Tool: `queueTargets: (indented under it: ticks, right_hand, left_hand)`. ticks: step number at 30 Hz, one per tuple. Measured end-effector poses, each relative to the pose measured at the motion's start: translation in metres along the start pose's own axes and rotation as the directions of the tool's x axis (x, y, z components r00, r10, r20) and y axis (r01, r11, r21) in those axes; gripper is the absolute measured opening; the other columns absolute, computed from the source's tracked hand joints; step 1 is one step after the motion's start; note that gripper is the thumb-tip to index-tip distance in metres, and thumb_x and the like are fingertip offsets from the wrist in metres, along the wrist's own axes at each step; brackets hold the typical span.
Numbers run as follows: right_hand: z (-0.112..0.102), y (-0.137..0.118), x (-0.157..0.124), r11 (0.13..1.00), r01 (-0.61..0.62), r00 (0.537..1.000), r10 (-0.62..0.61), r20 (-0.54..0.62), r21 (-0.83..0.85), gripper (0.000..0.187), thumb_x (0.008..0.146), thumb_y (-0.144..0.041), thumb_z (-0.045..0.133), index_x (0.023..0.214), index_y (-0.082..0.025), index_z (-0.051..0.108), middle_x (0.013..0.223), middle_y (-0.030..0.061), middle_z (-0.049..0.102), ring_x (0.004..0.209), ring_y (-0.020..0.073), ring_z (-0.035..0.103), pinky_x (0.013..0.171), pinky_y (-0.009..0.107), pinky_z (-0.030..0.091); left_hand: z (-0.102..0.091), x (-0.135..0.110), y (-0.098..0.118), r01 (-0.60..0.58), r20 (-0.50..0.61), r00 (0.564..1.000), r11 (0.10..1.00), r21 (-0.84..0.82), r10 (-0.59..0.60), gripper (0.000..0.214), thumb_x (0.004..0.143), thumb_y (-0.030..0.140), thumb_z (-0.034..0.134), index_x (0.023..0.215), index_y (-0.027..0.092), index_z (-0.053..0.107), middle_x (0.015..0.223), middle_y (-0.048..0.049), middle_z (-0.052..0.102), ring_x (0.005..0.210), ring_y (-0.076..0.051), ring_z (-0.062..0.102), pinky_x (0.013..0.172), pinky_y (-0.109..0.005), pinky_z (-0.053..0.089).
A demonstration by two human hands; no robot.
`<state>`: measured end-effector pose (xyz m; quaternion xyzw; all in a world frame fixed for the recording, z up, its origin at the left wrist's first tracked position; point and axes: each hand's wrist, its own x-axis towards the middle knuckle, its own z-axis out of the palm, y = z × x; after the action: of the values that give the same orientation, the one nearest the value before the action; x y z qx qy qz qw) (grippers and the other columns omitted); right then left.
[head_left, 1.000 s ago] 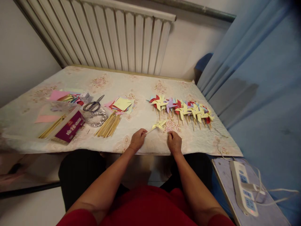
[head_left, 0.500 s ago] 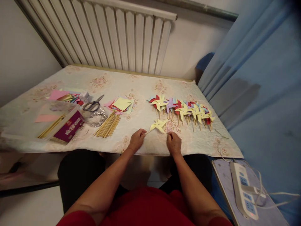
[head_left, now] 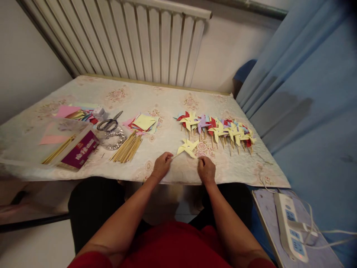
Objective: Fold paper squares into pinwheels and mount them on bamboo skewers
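A yellow paper pinwheel (head_left: 187,147) is held low over the near edge of the table, its stick slanting down to the left. My left hand (head_left: 162,164) pinches the end of that stick between thumb and fingers. At the other side, my right hand (head_left: 206,169) has its fingers closed at the tip of the lower right blade. Just beyond, a row of pinwheels (head_left: 219,131) in yellow, red, purple and blue lies on the table, sticks towards me.
On the flowered tablecloth (head_left: 164,102), left of my hands, lie wooden sticks (head_left: 127,148), square papers (head_left: 144,123), scissors (head_left: 109,124), a round case of pins (head_left: 113,139) and a clear plastic box (head_left: 80,149). A power strip (head_left: 291,227) with cables sits at lower right.
The view has shifted very slightly. Both hands keep their hold on the pinwheel in nearly the same place, and nothing else has visibly moved.
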<state>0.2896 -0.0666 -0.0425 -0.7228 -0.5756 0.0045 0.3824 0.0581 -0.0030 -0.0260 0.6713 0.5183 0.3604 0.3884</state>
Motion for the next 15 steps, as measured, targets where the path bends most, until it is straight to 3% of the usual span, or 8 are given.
queueTargets:
  ticks: [5, 9, 12, 15]
  right_hand:
    - [0.0, -0.007, -0.008, 0.997, 0.016, 1.0, -0.016, -0.001, 0.069, 0.023, 0.086, -0.022, 0.043, 0.088, -0.018, 0.067, 0.084, 0.0064, 0.069, 0.079, 0.0191, 0.061, 0.076, 0.029, 0.043]
    - [0.008, -0.031, -0.018, 0.977, -0.02, 0.998, 0.005, 0.07, 0.212, 0.022, 0.084, -0.024, 0.045, 0.082, -0.018, 0.066, 0.076, 0.0043, 0.066, 0.07, 0.0168, 0.058, 0.071, 0.028, 0.043]
    - [0.02, -0.059, -0.017, 0.894, -0.211, 0.972, 0.149, 0.183, 0.396, 0.02, 0.08, -0.029, 0.05, 0.082, -0.018, 0.066, 0.071, 0.002, 0.066, 0.062, 0.0146, 0.057, 0.064, 0.026, 0.044]
    - [0.032, -0.085, -0.01, 0.67, -0.486, 0.871, 0.324, 0.368, 0.561, 0.022, 0.074, -0.03, 0.054, 0.087, -0.017, 0.065, 0.069, 0.0008, 0.066, 0.051, 0.0108, 0.053, 0.051, 0.023, 0.042]
  left_hand:
    - [0.001, 0.001, -0.003, 0.012, -0.022, 1.0, 0.999, -0.034, -0.013, 0.021, 0.078, 0.019, 0.051, 0.094, 0.018, 0.064, 0.08, -0.0016, 0.066, 0.078, -0.016, 0.06, 0.074, -0.029, 0.046]
    - [0.003, 0.002, -0.007, 0.001, -0.04, 0.999, 0.999, -0.051, -0.003, 0.021, 0.078, 0.019, 0.051, 0.095, 0.018, 0.064, 0.082, -0.0027, 0.066, 0.079, -0.017, 0.06, 0.075, -0.029, 0.046]
    - [0.004, 0.003, -0.01, -0.009, -0.046, 0.999, 0.998, -0.056, 0.006, 0.02, 0.078, 0.019, 0.052, 0.095, 0.018, 0.064, 0.083, -0.0026, 0.066, 0.08, -0.017, 0.061, 0.076, -0.029, 0.046]
    - [0.005, 0.003, -0.012, -0.017, -0.052, 0.999, 0.998, -0.06, 0.014, 0.02, 0.077, 0.019, 0.053, 0.094, 0.019, 0.064, 0.081, -0.0017, 0.065, 0.078, -0.016, 0.061, 0.075, -0.028, 0.046]
